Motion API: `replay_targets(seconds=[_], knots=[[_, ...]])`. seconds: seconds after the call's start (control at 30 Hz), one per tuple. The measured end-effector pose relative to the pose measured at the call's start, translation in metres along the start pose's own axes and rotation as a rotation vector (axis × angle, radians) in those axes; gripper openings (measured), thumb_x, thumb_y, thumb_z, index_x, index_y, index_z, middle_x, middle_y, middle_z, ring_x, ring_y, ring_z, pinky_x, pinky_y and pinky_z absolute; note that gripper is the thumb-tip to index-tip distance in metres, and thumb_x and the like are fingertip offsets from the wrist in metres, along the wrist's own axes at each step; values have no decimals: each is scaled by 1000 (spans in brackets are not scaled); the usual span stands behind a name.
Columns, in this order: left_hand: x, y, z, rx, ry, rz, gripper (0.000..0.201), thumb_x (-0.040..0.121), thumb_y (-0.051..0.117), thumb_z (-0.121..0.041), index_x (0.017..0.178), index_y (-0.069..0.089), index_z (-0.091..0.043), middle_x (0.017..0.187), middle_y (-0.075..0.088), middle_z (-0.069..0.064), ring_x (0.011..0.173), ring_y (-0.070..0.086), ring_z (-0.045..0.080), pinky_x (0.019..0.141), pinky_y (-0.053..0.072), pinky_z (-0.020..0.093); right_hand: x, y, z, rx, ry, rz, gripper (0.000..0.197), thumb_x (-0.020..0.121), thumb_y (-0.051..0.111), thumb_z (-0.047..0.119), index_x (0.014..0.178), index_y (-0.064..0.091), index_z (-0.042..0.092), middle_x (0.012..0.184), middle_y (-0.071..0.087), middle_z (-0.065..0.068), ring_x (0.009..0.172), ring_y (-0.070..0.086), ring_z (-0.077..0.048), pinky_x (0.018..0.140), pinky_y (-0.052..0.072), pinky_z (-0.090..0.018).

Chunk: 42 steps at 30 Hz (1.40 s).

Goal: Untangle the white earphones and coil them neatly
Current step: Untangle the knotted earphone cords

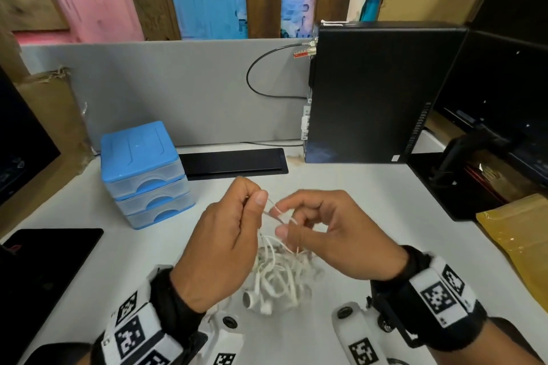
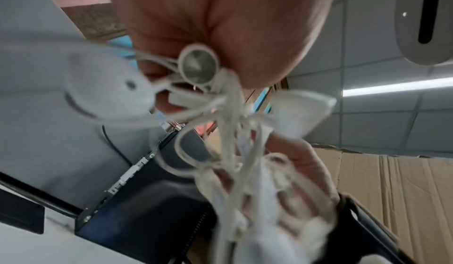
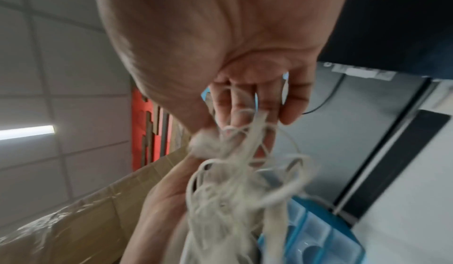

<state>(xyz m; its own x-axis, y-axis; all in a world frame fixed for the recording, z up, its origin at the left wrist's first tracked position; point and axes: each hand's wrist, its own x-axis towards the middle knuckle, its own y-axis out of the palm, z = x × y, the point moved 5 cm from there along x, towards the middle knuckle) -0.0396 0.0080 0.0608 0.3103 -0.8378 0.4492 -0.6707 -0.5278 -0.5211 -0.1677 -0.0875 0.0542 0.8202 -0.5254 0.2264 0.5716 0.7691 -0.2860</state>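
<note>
The white earphones hang as a tangled bundle between both hands, just above the white desk. Two earbuds dangle at the bundle's lower left. My left hand pinches a strand of the cord near its thumb tip. My right hand has its fingers curled and pinches loops of the cord beside it. In the left wrist view an earbud sits close under the palm, with the tangle trailing below. The right wrist view shows blurred cord loops hanging from the right fingers.
A blue drawer unit stands at the back left. A black computer case stands at the back right, with a flat black tray in front of the grey partition. A dark tablet lies at left and a yellow envelope at right.
</note>
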Motion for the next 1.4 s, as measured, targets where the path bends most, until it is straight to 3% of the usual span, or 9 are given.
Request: replay_targets(seconds=[0.27,0.5,0.6,0.77,0.93,1.03,1.13,1.27,1.4], knots=[[2,2,-7,-31,22,130,25,100,34,-47,83,44,-32,59,48,10,50,43,24,49,42,41,6,-5,-10,-43,3,-42,13,88,73,18,82,78,8,68,69,2,60,56,-8,62,43,-18],[-2,11,9,85,-5,345,25,103,36,-43,83,42,-29,50,37,-7,45,31,10,45,28,23,7,-86,-16,-122,55,-608,25,99,58,19,80,72,12,72,73,3,49,54,-8,47,38,-18],[3,8,8,71,-18,279,25,102,37,-43,81,43,-30,51,38,-7,45,32,11,45,27,19,5,-88,-16,286,238,-544,37,105,44,31,90,66,5,79,75,-12,50,61,-19,40,38,-22],[6,9,9,43,-28,246,27,102,39,-42,82,44,-25,50,38,-10,44,32,9,46,28,18,7,-60,8,651,4,-366,41,98,37,35,88,64,6,103,74,-20,104,71,-34,69,60,-32],[5,8,13,-29,-58,225,28,102,40,-43,84,45,-22,57,39,-4,47,31,9,46,30,23,8,-39,7,754,-14,-250,53,98,36,35,75,69,1,85,69,-26,109,68,-41,80,60,-39],[6,5,17,-74,-83,188,27,102,41,-41,81,45,-24,56,39,-9,46,31,7,47,30,18,5,-59,-5,154,-42,-534,50,102,44,36,73,66,2,78,67,-23,93,71,-31,82,55,-37],[9,3,21,-86,-103,155,28,102,42,-39,80,47,-23,58,46,-15,50,38,3,52,34,16,0,-69,-8,-426,-10,-689,42,99,40,38,70,67,21,96,68,12,108,58,-14,90,39,-19],[9,5,26,-106,-172,185,29,103,41,-40,79,48,-25,59,52,-14,52,50,4,54,43,24,6,-57,-10,41,117,-496,34,102,46,12,75,64,4,62,60,-14,59,55,-21,73,48,-26],[9,11,29,-196,-286,242,31,102,41,-41,82,48,-19,57,47,-6,46,56,9,47,40,26,5,-30,2,463,227,-134,12,81,60,4,70,64,8,43,27,1,38,21,-11,41,28,-21]])
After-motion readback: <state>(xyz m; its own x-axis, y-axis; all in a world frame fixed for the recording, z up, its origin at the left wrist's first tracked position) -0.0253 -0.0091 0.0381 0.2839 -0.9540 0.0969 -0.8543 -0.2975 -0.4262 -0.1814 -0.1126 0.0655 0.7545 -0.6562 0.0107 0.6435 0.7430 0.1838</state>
